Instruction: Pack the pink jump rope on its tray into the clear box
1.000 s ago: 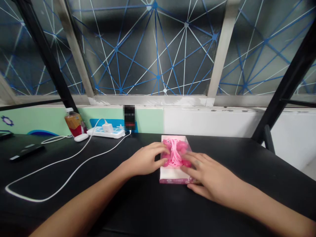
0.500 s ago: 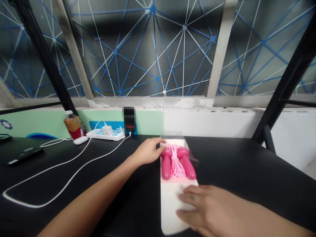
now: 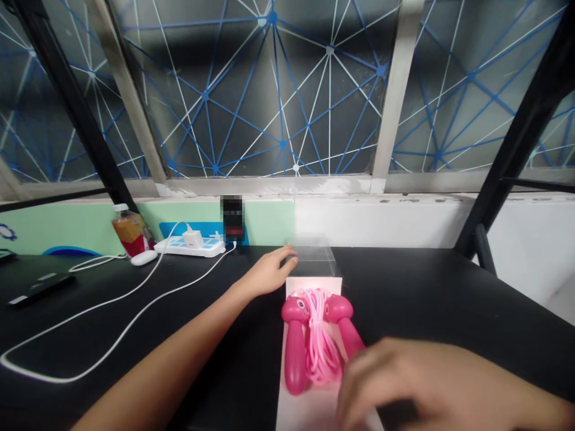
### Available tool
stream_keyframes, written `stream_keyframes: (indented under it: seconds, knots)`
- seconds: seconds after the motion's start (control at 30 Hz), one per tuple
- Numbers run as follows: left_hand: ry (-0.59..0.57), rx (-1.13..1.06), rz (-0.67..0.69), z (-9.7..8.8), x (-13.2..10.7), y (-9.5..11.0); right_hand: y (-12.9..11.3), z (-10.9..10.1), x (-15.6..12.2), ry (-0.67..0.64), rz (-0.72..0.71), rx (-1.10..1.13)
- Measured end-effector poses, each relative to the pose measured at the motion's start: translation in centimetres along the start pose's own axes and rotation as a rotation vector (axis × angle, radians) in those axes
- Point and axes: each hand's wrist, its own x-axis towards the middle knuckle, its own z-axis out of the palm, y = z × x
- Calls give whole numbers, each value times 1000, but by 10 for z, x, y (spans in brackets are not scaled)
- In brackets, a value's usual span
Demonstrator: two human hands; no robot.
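A pink skipping rope (image 3: 314, 341) with two pink handles and a coiled pink cord lies on a white card tray (image 3: 300, 413). The tray has slid out of a clear plastic box (image 3: 314, 258) toward me. My left hand (image 3: 269, 272) rests against the clear box's left side, fingers curled on it. Low in the picture, my right hand (image 3: 404, 383) is blurred and covers the tray's near end; its fingers appear closed on the tray.
The black table (image 3: 449, 299) holds a white power strip (image 3: 188, 244) with a charger and long white cables (image 3: 112, 299), a bottle (image 3: 128, 230), a white mouse (image 3: 144, 257) and a dark flat device (image 3: 40, 286) at the left. A black frame post (image 3: 507, 161) stands at the right.
My right hand has pulled the white tray with the pink rope out of the clear box toward me. My left hand shifted to the box's side and stays there.
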Motion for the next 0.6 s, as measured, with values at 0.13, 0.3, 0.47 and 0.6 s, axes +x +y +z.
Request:
stream_keyframes:
  seconds: [0.13, 0.3, 0.47, 0.6]
  knots:
    - [102, -16, 81, -17, -15, 15, 22, -10, 2, 351, 201, -338]
    - [-202, 49, 190, -42, -45, 44, 64, -5, 9, 427, 368, -531]
    - [-389, 108, 148, -47, -53, 57, 78, 3, 12, 446, 402, -445]
    - [-432, 38, 111, -45, -50, 52, 81, 2, 13, 500, 365, -356]
